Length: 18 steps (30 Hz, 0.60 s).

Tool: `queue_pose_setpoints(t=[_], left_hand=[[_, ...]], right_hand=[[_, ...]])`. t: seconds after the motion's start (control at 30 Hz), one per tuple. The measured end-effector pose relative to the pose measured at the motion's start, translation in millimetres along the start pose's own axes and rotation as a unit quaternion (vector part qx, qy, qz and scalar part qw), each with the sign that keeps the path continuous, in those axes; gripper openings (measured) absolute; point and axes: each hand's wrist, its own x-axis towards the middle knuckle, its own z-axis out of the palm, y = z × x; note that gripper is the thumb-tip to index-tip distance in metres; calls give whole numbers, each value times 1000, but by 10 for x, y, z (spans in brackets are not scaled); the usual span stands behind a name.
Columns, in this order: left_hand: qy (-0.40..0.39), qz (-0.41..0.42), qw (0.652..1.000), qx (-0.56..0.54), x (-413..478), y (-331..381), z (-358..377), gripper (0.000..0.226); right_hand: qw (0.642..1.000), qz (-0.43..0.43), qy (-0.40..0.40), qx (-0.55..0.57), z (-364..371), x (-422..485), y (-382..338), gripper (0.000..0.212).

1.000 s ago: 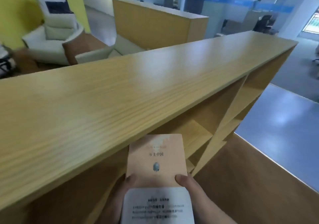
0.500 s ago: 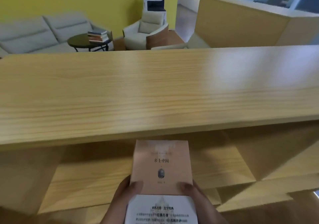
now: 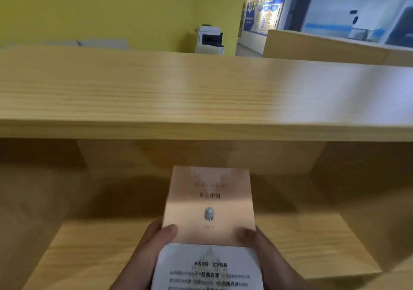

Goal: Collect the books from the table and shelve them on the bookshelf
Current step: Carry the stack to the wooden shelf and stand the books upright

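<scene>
HANDS ON A BOOK AT THE BOOKSHELF: A person's left hand (image 3: 152,245) and right hand (image 3: 266,251) hold a single book (image 3: 210,200) in front of an open compartment of a pale wooden bookshelf (image 3: 201,93). The left hand grips the book's near left edge, with the left thumb (image 3: 171,230) pressed on the cover and the fingers hidden underneath. The right hand grips the near right edge the same way, right thumb (image 3: 244,233) on the cover.

The book lies cover up between the hands, and its far end points away from them toward the compartment's back panel (image 3: 134,155). The cover is pinkish tan, with a Chinese title and a small oval portrait. A white band (image 3: 207,267) printed with black characters wraps the end nearest the person.

The shelf board (image 3: 89,249) runs below the hands and the book; whether the book touches it cannot be told. Above and beyond the hands the bookshelf's broad top board spans the frame. The left divider (image 3: 40,189) and right divider (image 3: 362,189) stand upright well out to either side of the hands.

Far beyond the bookshelf, a white printer (image 3: 210,40) stands against a yellow wall (image 3: 100,10) straight ahead of the hands. A second wooden unit (image 3: 324,46) sits off to the right, with blue display boards (image 3: 266,14) on the wall behind it.
</scene>
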Motion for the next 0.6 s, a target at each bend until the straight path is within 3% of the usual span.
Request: queue_pose_setpoints(t=[0.07, 0.13, 0.17, 0.2, 0.23, 0.3, 0.37, 0.4, 0.5, 0.6], left_hand=[[4, 13, 1000, -10, 81, 49, -90, 86], [17, 33, 999, 29, 125, 55, -138, 123], [-21, 62, 998, 3, 131, 67, -192, 122], [-19, 95, 994, -47, 165, 87, -237, 99], [-8, 117, 992, -50, 190, 95, -257, 85], [12, 139, 990, -18, 247, 106, -319, 90], [76, 174, 981, -32, 300, 60, -339, 60], [90, 179, 979, -40, 291, 45, -328, 59], [83, 233, 968, -46, 195, -35, -360, 90], [98, 291, 951, -38, 102, -26, -345, 98]], right_hand=[[1000, 1, 0, -23, -62, 129, 38, 87], [998, 6, 23, -60, -116, 297, 76, 98], [996, 9, 17, -84, -181, 389, 107, 106], [993, -9, 27, -112, -189, 472, 123, 105], [991, -35, 28, -123, -174, 537, 135, 97], [986, -84, 7, -145, -111, 635, 150, 89], [982, -123, -24, -143, -89, 702, 190, 94], [981, -134, -40, -134, -74, 738, 210, 99], [972, -181, -56, -142, -37, 834, 248, 97], [964, -207, -57, -155, 62, 865, 250, 98]])
